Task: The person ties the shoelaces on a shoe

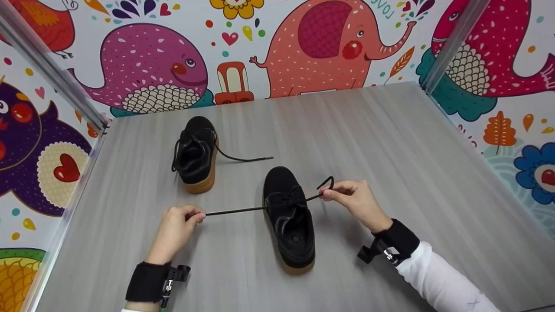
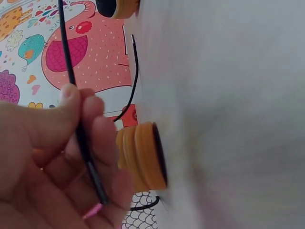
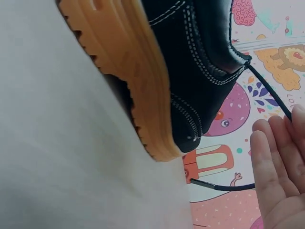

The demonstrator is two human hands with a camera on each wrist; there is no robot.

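Observation:
A black shoe [image 1: 277, 186] with a tan sole stands upright on the table, toe pointing away. My left hand [image 1: 177, 227] pinches one lace [image 1: 236, 211] near its end and holds it taut to the left; the lace runs between thumb and fingers in the left wrist view. To the right, my right hand [image 1: 357, 203] pinches the other lace [image 1: 314, 197] close to the shoe, and its free end bends up beyond the fingers. In the right wrist view the tan sole [image 3: 147, 81] and a hanging lace end [image 3: 224, 187] show.
A second black shoe [image 1: 200, 128] stands farther back on the left, one loose lace [image 1: 247, 160] stretched out to its right. Grey wood-grain table [image 1: 368, 130] lies beneath. Cartoon-printed walls [image 1: 238, 47] with metal posts [image 1: 451, 47] border the back and sides.

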